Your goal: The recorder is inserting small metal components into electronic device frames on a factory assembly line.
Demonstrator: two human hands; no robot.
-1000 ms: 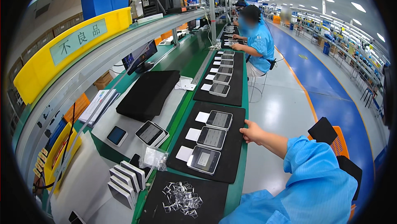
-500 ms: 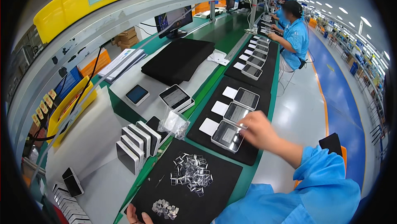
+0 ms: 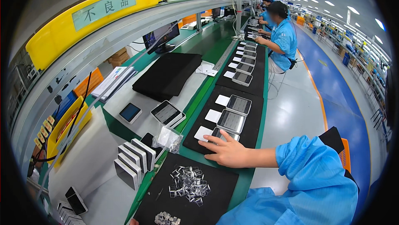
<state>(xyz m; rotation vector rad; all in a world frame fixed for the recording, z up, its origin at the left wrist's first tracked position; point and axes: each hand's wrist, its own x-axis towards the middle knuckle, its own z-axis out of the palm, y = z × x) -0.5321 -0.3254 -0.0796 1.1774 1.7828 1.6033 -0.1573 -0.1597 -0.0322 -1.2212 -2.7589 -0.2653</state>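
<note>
My right hand (image 3: 227,151) reaches across from the right, its fingers spread and open. It lies over the nearest white-framed touchscreen device (image 3: 220,132), covering its lower part. A white square card (image 3: 203,134) is just left of that device, near my fingertips. Two similar devices, a middle one (image 3: 231,121) and a farther one (image 3: 239,104), follow on the black mat (image 3: 253,135), each with a white card beside it. Only a sliver of my left hand (image 3: 134,222) shows at the lower edge, by the near black mat (image 3: 216,187); its fingers are hidden.
Small clear-and-silver clips (image 3: 189,184) and small grey squares (image 3: 167,218) lie piled on the near mat. Left of it stand upright white devices (image 3: 129,165) and a plastic bag (image 3: 168,139). A co-worker (image 3: 280,38) sits farther along the bench. A yellow bin (image 3: 95,19) hangs upper left.
My right hand has moved left and nearer, from the nearest device's right edge to over its lower part, fingers now spread. My left hand has mostly slipped out of view. The whole view has shifted.
</note>
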